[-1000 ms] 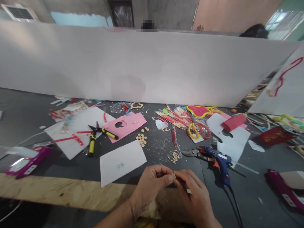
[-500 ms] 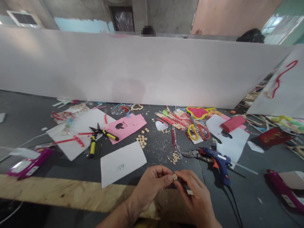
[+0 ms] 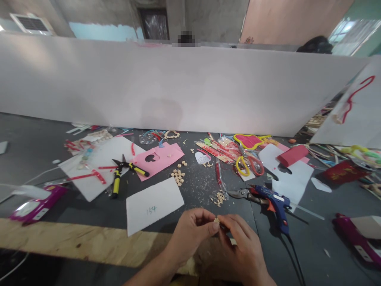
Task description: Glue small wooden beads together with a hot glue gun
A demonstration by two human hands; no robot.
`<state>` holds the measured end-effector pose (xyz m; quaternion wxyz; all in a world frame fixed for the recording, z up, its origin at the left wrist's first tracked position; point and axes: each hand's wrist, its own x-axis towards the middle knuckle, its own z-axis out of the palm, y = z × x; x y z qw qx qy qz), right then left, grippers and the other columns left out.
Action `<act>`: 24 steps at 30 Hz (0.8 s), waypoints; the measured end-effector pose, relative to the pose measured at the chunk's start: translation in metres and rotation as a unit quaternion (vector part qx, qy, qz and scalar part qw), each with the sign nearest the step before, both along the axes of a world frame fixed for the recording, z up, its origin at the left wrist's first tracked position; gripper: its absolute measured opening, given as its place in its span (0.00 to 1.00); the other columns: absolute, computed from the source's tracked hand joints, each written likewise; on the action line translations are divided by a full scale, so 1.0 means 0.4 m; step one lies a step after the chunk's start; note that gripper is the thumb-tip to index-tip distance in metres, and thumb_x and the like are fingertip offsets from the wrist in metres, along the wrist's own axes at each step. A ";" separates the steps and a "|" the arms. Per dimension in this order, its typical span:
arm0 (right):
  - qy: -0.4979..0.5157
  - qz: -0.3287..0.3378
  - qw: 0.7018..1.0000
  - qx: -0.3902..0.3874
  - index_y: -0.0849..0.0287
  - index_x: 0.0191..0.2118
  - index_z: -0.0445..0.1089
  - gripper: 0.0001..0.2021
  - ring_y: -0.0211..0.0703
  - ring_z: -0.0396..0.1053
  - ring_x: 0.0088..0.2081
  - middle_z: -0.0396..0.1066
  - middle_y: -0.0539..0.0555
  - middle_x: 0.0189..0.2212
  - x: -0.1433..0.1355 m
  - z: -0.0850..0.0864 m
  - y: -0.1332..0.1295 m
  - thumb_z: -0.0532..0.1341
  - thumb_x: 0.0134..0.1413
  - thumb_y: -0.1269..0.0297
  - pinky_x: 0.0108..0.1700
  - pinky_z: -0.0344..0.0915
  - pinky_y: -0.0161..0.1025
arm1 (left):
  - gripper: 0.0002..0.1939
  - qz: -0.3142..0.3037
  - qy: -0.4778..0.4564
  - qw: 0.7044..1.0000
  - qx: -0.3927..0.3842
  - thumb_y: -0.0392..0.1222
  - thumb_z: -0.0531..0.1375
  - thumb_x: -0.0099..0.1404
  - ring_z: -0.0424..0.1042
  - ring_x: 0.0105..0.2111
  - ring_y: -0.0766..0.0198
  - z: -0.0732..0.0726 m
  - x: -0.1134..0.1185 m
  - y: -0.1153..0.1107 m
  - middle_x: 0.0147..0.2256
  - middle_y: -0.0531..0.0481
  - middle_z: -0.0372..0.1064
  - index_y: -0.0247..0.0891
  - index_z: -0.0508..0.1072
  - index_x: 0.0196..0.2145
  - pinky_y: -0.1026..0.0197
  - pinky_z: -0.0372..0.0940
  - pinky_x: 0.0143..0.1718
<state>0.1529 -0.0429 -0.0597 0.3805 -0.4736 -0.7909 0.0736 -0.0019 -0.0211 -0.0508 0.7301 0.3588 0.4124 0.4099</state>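
At the table's front edge my left hand pinches a small cluster of pale wooden bits between thumb and fingers. My right hand is closed against the cluster's other side, its fingertips meeting those of my left. The fingers partly cover the cluster, and a short pale sliver shows under my right fingers. Just beyond lies a pile of small cut wooden pieces. Farther left, several similar little clusters rest beside a white card marked 154.
Right of my hands lie a blue glue gun with a cord and metal snips. Yellow-black pliers lie left on paper; scissors lie among red-patterned sticks. A white partition stands behind. Purple devices sit at both sides.
The cluster between my fingers has turned slightly and shifted a little left and up. My right hand has moved slightly left with it. Things on the table stay put.
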 end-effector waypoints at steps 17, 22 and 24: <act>0.023 0.006 1.000 0.011 0.56 0.41 0.67 0.10 0.40 0.70 0.31 0.71 0.53 0.30 -0.009 0.007 0.004 0.56 0.54 0.73 0.32 0.70 0.35 | 0.09 0.009 0.000 1.000 -0.011 0.40 0.68 0.49 0.66 0.25 0.70 -0.002 -0.003 -0.007 0.24 0.51 0.72 0.32 0.75 0.27 0.68 0.60 0.30; 0.109 -0.003 0.991 -0.075 0.56 0.40 0.67 0.07 0.39 0.70 0.32 0.71 0.52 0.31 -0.009 0.023 -0.002 0.56 0.55 0.71 0.33 0.69 0.33 | 0.11 -0.009 -0.004 1.000 0.015 0.44 0.67 0.50 0.65 0.26 0.68 0.015 -0.010 0.002 0.25 0.52 0.71 0.33 0.76 0.28 0.67 0.59 0.31; 0.136 0.004 0.985 -0.108 0.55 0.41 0.67 0.08 0.39 0.70 0.34 0.70 0.52 0.32 -0.006 0.029 -0.003 0.55 0.56 0.70 0.35 0.69 0.33 | 0.11 -0.013 0.001 1.000 0.022 0.46 0.65 0.53 0.65 0.26 0.68 0.023 -0.011 0.008 0.24 0.52 0.71 0.33 0.76 0.27 0.67 0.58 0.31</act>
